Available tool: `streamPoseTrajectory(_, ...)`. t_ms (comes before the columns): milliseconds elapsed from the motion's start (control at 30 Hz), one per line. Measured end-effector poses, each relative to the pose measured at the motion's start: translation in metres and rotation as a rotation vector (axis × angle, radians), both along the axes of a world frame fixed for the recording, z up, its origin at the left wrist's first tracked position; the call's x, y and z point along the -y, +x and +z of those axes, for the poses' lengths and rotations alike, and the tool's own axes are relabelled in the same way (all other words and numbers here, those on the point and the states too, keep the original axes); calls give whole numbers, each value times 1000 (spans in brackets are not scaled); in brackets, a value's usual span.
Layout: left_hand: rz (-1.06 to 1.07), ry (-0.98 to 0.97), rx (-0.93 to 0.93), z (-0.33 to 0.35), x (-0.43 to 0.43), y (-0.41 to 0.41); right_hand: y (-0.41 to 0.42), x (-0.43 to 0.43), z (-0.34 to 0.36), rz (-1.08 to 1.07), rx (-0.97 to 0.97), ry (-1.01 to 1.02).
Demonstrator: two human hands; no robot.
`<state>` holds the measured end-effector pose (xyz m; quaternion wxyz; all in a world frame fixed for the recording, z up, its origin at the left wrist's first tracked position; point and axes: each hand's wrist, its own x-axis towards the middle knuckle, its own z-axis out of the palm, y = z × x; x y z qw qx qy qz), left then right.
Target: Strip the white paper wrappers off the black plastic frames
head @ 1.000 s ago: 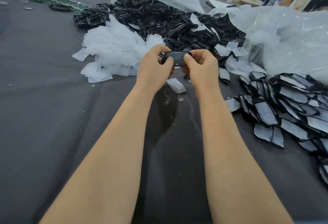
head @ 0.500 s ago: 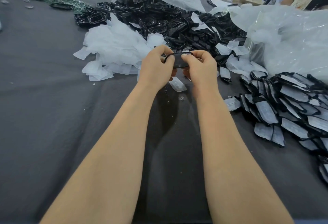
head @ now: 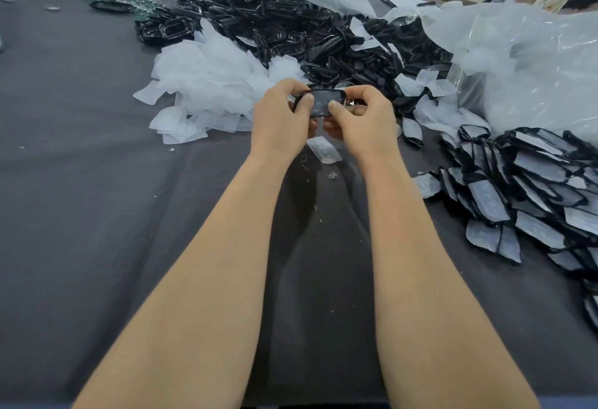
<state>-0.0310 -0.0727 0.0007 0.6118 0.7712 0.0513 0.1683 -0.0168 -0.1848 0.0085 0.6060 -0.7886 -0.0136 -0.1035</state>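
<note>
Black plastic frame (head: 318, 102) is being held up over the middle of the grey table (head: 97, 214). Left hand (head: 281, 117) is pinching its left end and right hand (head: 362, 120) is pinching its right end, thumbs pressing on the face, probably to work paper loose; how much paper is on it, cannot tell. Wrapped frames (head: 534, 188) are lying piled by the right edge, within reach. Stripped wrappers (head: 207, 85) are heaping just beyond the hands toward the far left, bare frames (head: 291, 30) behind them.
</note>
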Motion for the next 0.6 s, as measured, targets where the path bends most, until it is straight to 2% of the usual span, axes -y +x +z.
streamPoseTrajectory(200, -84, -59, -42, 1, 1, 0, 0, 0, 0, -7, -16, 78)
streamPoseTrajectory(400, -95, -269, -64, 7, 1, -4, -5, 1, 8, 27, -15, 75)
streamPoseTrajectory(467, -92, -285, -53, 12, 7, -6, -9, 6, 13, -13, -15, 82)
streamPoseTrajectory(600, -111, -196, -25, 28, 41, -3, -16, 37, 29, -228, 72, -66)
